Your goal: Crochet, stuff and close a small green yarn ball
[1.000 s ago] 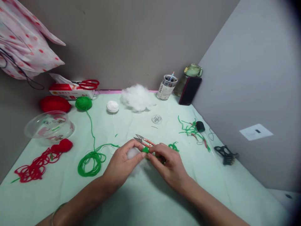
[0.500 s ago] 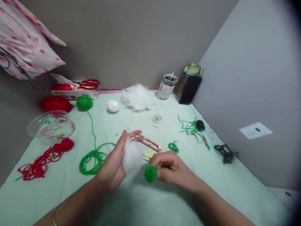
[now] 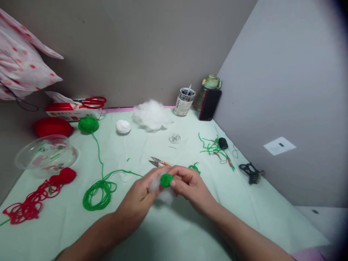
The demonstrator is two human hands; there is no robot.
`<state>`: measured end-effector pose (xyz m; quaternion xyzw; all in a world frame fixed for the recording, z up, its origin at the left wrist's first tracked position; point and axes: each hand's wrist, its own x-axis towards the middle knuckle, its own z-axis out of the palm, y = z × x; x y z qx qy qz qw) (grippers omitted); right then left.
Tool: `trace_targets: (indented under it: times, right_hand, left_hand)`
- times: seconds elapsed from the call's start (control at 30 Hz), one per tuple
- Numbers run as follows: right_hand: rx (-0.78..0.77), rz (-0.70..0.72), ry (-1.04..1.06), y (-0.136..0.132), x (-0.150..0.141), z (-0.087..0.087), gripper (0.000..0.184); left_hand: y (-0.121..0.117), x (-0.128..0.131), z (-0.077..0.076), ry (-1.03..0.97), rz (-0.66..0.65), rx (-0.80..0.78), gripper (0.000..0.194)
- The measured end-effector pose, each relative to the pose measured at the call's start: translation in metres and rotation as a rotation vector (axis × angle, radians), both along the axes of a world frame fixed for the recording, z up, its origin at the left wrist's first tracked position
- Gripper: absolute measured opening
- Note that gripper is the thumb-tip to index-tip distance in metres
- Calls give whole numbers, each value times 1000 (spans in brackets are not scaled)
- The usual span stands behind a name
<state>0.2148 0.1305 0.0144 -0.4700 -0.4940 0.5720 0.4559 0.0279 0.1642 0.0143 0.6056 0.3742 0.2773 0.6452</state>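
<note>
Close together over the table, my two hands meet around a small round green crocheted piece [image 3: 166, 180]. My right hand [image 3: 190, 185] pinches it at its right side between thumb and fingers. A wad of white stuffing [image 3: 154, 184] sits in my left hand [image 3: 140, 190], whose fingers curl around it; more fluff hangs below the green piece. Just beyond the hands lie thread snips [image 3: 159, 161], their handles hidden behind my fingers. A coil of green yarn [image 3: 97, 195] lies left of my left hand, with a strand running towards it.
At the back are a stuffing pile [image 3: 152, 115], a white yarn ball [image 3: 123, 126], a green yarn ball [image 3: 88, 124], a pencil can [image 3: 183, 103] and a phone [image 3: 210, 105]. A clear bowl [image 3: 43, 156] and red yarn [image 3: 29, 204] lie left. Yarn scraps [image 3: 214, 146] and a black clip [image 3: 251, 173] lie right.
The green piece first swung down and away in my right hand, showing the stuffing in my opened left hand. Now both hands are together again, and the view has shifted slightly right.
</note>
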Motion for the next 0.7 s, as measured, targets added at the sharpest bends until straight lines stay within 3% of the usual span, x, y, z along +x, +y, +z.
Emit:
trace_targets:
  times: [0.07, 0.13, 0.27, 0.37, 0.53, 0.7]
  right_hand:
    - [-26, -35, 5, 2, 2, 1, 34]
    - [-36, -123, -54, 4, 4, 1, 37]
    - [50, -238, -279, 6, 3, 1, 35]
    - [199, -233, -431, 3, -2, -4, 28]
    - [426, -193, -602, -1, -7, -18, 21]
    - [585, -179, -664, -1, -5, -21, 21]
  left_hand:
    - [8, -4, 3, 44, 117, 18, 28]
    - [14, -9, 7, 10, 190, -84, 26]
    - [14, -15, 10, -188, 74, -272, 30]
    - [9, -9, 5, -186, -7, -348, 28]
    - [5, 4, 2, -111, 177, -178, 27]
    - [8, 6, 5, -62, 182, -141, 26]
